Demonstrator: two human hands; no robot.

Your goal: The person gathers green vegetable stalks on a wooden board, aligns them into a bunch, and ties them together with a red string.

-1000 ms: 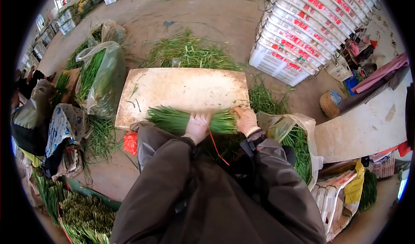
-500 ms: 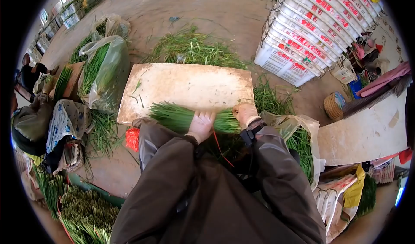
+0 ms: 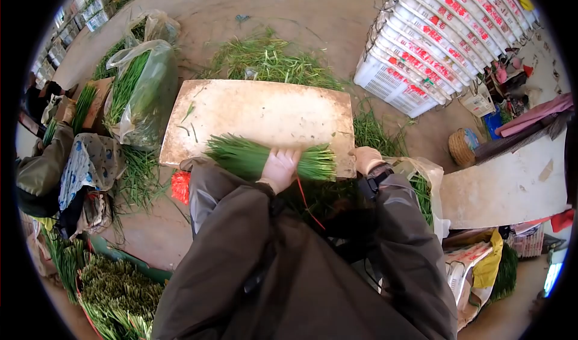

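A bunch of long green chives (image 3: 241, 154) lies along the near edge of a pale board (image 3: 259, 108), its even cut ends facing right. My left hand (image 3: 281, 166) is wrapped over the middle of the bunch and presses it on the board. A thin red string (image 3: 304, 200) hangs down beside that hand toward my lap. My right hand (image 3: 366, 159) is just off the cut ends, by the board's right edge, with its fingers curled in. Whatever lies inside those fingers is hidden.
Loose green leaves (image 3: 271, 60) cover the floor beyond the board. An open plastic bag of greens (image 3: 147, 99) stands at left, another bag (image 3: 424, 189) at right. Stacked white crates (image 3: 421, 51) rise at back right. Another person's sleeve (image 3: 45, 156) shows at far left.
My right hand has moved right, away from the bunch's cut ends to the board's edge. My left hand still holds the bunch in nearly the same place. The view has shifted slightly.
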